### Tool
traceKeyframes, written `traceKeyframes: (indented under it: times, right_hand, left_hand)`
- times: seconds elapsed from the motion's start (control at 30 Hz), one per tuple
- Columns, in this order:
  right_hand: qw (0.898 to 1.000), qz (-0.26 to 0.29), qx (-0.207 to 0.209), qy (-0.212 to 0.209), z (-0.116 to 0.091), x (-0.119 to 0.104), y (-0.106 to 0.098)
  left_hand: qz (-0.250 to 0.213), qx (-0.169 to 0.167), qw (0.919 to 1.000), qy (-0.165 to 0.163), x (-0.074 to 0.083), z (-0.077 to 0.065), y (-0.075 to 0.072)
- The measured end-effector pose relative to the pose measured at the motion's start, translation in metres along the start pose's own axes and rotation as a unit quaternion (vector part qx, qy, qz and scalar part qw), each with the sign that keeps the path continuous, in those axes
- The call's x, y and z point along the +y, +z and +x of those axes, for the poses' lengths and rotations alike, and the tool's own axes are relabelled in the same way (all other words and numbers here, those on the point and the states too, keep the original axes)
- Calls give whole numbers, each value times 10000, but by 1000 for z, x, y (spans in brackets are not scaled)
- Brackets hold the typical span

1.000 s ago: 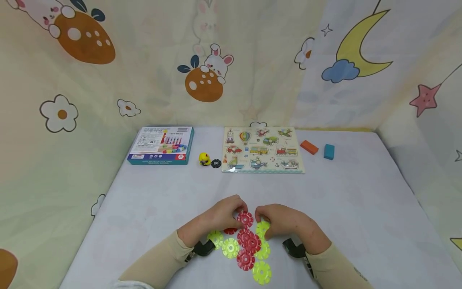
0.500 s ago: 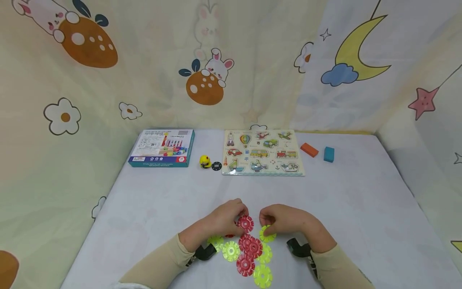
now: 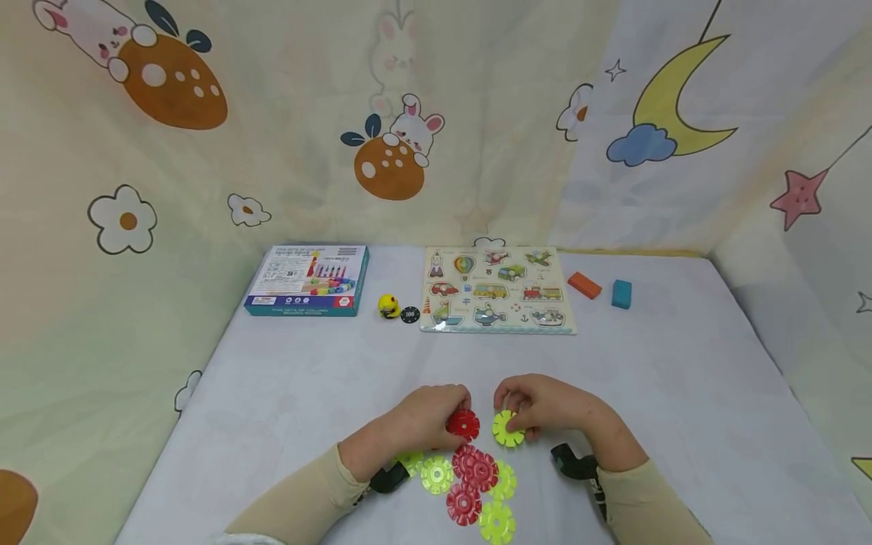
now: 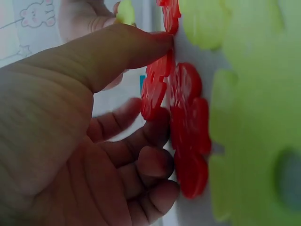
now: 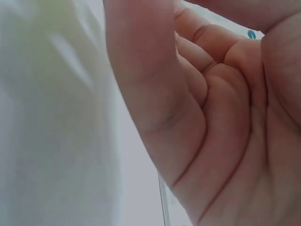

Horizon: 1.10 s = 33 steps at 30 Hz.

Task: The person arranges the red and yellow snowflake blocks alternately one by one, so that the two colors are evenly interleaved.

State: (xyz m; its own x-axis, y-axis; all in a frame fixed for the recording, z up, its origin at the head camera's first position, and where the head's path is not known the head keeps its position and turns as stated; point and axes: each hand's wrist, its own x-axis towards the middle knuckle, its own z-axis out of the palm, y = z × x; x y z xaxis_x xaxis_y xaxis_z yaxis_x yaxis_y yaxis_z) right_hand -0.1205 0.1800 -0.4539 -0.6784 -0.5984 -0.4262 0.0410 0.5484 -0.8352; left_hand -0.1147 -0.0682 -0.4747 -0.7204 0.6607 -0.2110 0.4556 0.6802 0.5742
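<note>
Across the table point(image 3: 320, 363), puzzle point(image 3: 499, 291) at the back, the left hand point(image 3: 424, 421) pinches a red disc point(image 3: 466, 425), the right hand point(image 3: 553, 403) pinches a yellow disc point(image 3: 506, 431), the pair near but apart, and more discs point(image 3: 437, 475) lie just nearer the person!

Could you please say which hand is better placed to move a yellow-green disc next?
Probably the right hand: it pinches a yellow-green notched disc apart from the others, while the left hand holds a red notched disc.
</note>
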Motion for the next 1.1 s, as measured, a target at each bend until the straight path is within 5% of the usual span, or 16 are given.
traceKeyframes:
  times: [0.3, 0.63, 0.9, 1.1]
  right_hand:
    - [9994, 168, -27, -315, 0, 10, -11]
    - [9994, 182, 48, -303, 3, 17, -13]
    - [9996, 202, 140, -135, 3, 19, -13]
    - [9995, 269, 163, -73, 3, 19, -13]
  left_hand:
    - [863, -245, 9949, 463, 1, -5, -8]
    - [694, -346, 9959, 470, 0, -4, -8]
    - [783, 1, 9942, 741, -1, -1, 3]
    - [328, 100, 9984, 450, -1, 0, 3]
